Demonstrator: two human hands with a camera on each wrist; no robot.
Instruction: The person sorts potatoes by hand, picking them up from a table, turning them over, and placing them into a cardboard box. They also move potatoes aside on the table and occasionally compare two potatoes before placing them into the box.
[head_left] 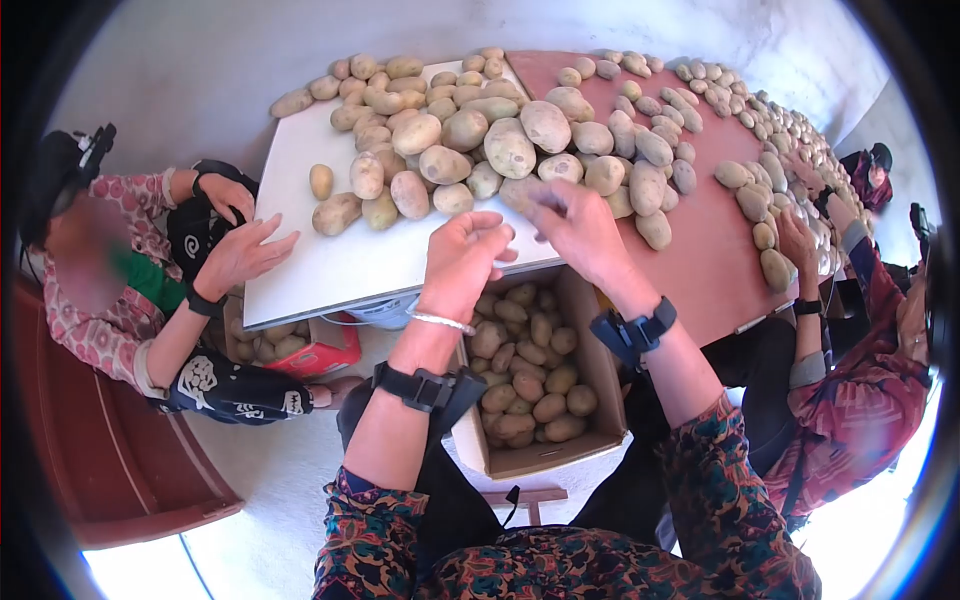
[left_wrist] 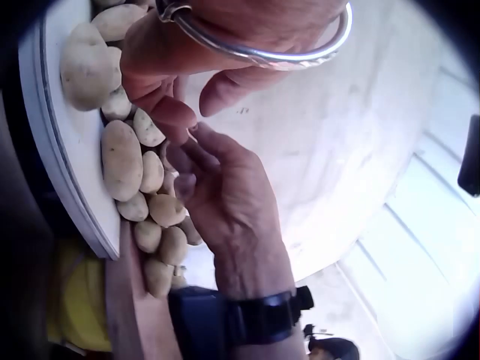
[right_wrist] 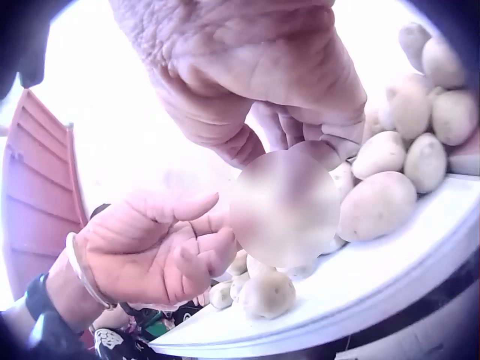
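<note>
Both hands are raised close together over the table's near edge. In the head view the left hand (head_left: 462,262), with a bracelet at its wrist, has loosely bent fingers and no potato in it. The right hand (head_left: 580,228) is beside it, fingers loosely bent. Their fingertips come very close in the left wrist view, where the right hand (left_wrist: 232,195) shows below the left hand (left_wrist: 172,82); touch is uncertain. A blurred patch covers part of the right fingertips in the right wrist view. Potatoes (head_left: 509,148) are piled just beyond the hands.
Below the hands stands a cardboard box (head_left: 600,400) of potatoes. The table has a white board (head_left: 285,215) and a reddish part (head_left: 690,260), both bearing potatoes. One person (head_left: 110,290) sits at the left beside a red box (head_left: 335,350); others sit at the right.
</note>
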